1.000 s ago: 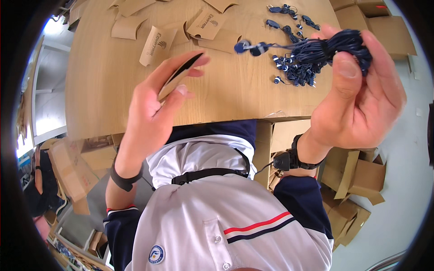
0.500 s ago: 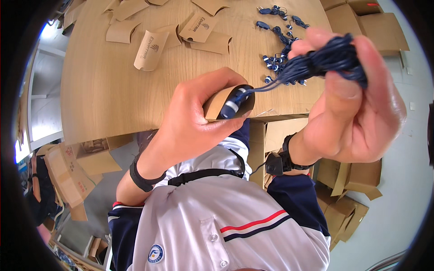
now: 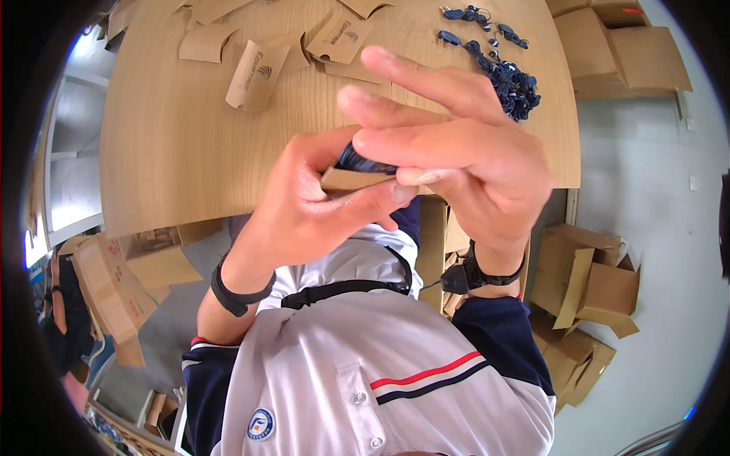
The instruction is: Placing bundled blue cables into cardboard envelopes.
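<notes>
- Dial centre: cardboard pillow box [image 3: 353,181], clamped in left hand [image 3: 293,201], nine o'clock.
- Dark earphone cord [image 3: 356,160] in its mouth, beneath right hand [image 3: 487,152], three o'clock; right grip indeterminable.
- Two o'clock: tangled earphones [image 3: 515,90] on wood-grain table [image 3: 171,144].

The wooden table [image 3: 167,152] bears brown cardboard sleeves [image 3: 257,78]; right of them, dark-blue earphones [image 3: 515,87].

Person's right hand [image 3: 471,152] hides part of the cardboard sleeve [image 3: 353,181], its dark-blue cord bundle [image 3: 366,162] and some fingers of the left hand [image 3: 300,209] | cord depth inside: cannot tell | earphone pile [image 3: 515,90]: too tangled to count | at least 2 cardboard pieces [image 3: 220,9]: cut by top edge | shirt badge [image 3: 260,425]: detail too small
</notes>
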{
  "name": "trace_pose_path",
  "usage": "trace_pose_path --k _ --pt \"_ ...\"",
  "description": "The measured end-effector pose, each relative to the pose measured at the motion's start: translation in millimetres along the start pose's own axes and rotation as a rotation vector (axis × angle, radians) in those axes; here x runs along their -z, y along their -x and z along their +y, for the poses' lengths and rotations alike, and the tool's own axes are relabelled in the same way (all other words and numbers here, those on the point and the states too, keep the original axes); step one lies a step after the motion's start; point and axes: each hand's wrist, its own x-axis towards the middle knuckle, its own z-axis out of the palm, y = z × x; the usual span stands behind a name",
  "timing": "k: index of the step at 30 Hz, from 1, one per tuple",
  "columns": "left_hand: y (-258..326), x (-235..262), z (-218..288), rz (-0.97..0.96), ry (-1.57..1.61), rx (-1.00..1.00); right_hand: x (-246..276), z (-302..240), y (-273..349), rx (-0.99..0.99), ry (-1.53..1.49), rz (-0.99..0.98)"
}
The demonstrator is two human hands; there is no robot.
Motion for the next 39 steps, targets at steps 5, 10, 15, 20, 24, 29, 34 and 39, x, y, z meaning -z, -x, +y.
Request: trace_pose_path --k 5,10,15,20,24,29,34,39 --pt "0.6 13.3 -3.5 -0.043 -0.063 -0.048 -17.1 4.3 6.5 0.181 0.299 0.096" --pt "-2.7 30.0 -11.3 -0.073 -0.428 -0.019 -28.9 -15.1 20.0 -0.043 0.258 -0.025" --pt "-0.6 44.9 -39.8 -0.107 -0.454 0.028 -46.4 -13.2 34.4 -0.423 0.096 -0.121" --pt "2.2 49.2 -34.7 -0.119 -0.387 0.135 -41.6 -3.8 29.9 -0.364 0.016 -0.145" --pt "-1.8 29.3 -23.1 0.047 0.147 -0.04 -35.3 5.2 33.9 -0.184 0.102 0.339" --pt "-23.3 10.5 -5.8 0.071 0.467 -0.121 -55.1 1.4 25.1 -0.071 0.147 0.279" --pt "-20.2 -6.4 7.9 0.381 -0.604 -0.431 -60.5 3.8 22.1 -0.052 0.062 0.436" --pt "-15.2 -6.8 4.0 0.378 -0.765 -1.031 -59.5 -2.9 12.1 -0.016 -0.171 0.574"
